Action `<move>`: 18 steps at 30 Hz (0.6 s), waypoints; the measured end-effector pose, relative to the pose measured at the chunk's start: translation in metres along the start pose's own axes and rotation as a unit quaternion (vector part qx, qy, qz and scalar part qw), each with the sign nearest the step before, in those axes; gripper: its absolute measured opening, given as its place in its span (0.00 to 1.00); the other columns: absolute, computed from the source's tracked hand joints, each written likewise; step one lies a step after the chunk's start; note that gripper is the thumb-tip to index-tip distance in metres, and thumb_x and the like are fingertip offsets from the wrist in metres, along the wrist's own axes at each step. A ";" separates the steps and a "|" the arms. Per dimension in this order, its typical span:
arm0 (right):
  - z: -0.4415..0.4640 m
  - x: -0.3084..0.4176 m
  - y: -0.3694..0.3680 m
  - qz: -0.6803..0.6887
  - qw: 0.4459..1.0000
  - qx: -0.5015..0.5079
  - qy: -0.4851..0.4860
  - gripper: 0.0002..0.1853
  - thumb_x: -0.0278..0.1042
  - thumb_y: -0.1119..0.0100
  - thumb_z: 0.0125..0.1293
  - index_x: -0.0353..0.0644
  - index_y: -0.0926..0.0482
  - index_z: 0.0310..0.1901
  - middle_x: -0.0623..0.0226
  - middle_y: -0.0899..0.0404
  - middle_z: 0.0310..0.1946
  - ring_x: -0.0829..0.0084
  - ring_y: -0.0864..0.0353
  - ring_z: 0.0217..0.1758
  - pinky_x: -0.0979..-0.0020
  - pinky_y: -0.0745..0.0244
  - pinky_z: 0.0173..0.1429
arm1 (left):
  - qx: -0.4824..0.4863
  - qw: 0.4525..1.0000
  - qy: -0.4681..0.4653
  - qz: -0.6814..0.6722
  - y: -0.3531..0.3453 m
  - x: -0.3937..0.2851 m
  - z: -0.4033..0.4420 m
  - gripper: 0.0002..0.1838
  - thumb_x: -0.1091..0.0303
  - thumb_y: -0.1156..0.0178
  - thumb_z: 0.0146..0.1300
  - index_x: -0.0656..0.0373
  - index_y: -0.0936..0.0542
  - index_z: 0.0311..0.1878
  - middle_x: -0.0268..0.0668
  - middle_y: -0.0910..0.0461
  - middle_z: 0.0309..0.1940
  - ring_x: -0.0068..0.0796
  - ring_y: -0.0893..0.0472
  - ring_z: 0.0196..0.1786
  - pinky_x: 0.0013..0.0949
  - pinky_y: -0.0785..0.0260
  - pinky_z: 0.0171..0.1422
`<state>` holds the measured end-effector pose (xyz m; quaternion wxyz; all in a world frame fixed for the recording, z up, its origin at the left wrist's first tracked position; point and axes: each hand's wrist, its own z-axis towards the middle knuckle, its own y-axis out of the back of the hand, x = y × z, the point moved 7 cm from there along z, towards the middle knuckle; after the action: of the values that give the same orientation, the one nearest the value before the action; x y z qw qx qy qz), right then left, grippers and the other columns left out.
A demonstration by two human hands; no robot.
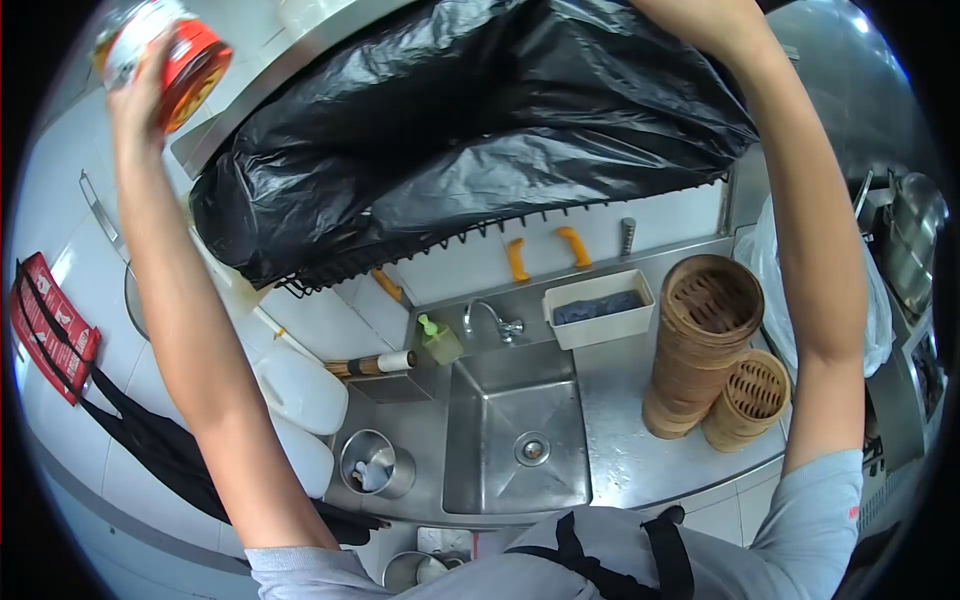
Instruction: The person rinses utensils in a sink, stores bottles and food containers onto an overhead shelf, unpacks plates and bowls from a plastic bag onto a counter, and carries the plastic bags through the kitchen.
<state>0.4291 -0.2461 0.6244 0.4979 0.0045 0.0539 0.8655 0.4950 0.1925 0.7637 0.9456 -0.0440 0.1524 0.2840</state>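
Observation:
Up at the top left, my left hand [140,98] is closed around a clear bottle [196,62] with a red, orange and white label and amber contents. Its base is tilted toward me, and it is held beside the shelf's left end. My right hand [705,22] reaches up at the top right by a black plastic sheet [480,130]. The frame's edge cuts off its fingers, so whatever it touches or holds is hidden. The sheet drapes over a raised wire rack [440,240] between my arms.
Below lie a steel sink [515,430] with a tap [490,318], a white bin [600,308] with dark cloth, and stacked bamboo steamers [705,330]. White jugs [300,390], a steel pot [378,463] and a green-topped soap bottle [440,342] stand left.

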 end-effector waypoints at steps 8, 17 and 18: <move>0.016 -0.040 -0.060 -0.088 0.995 0.042 -0.006 0.20 0.46 0.48 0.65 0.41 0.26 0.52 0.52 0.28 0.48 0.54 0.29 0.54 0.63 0.34 0.59 | 0.001 0.941 0.038 0.335 -0.047 0.144 0.048 0.70 0.31 0.29 0.33 0.82 0.51 0.63 0.65 0.33 0.56 0.50 0.28 0.60 0.41 0.32 0.61; 0.015 -0.046 -0.060 -0.086 0.995 0.039 -0.014 0.21 0.46 0.48 0.65 0.40 0.26 0.52 0.54 0.28 0.48 0.58 0.29 0.54 0.64 0.34 0.59 | 0.111 0.826 0.088 0.545 -0.072 0.176 0.091 0.41 0.55 0.29 0.48 0.71 0.34 0.60 0.55 0.23 0.49 0.47 0.18 0.44 0.44 0.26 0.45; 0.015 -0.045 -0.061 -0.081 0.996 0.036 0.001 0.20 0.46 0.48 0.64 0.40 0.26 0.52 0.54 0.27 0.48 0.58 0.28 0.54 0.64 0.33 0.58 | 0.164 0.832 0.058 0.527 -0.075 0.191 0.101 0.39 0.60 0.29 0.47 0.70 0.33 0.59 0.53 0.22 0.48 0.44 0.18 0.44 0.42 0.26 0.43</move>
<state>0.5050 -0.2528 0.6354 0.5663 0.0169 0.0855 0.8196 0.7142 0.2467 0.7998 0.6350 0.1829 0.2510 0.7073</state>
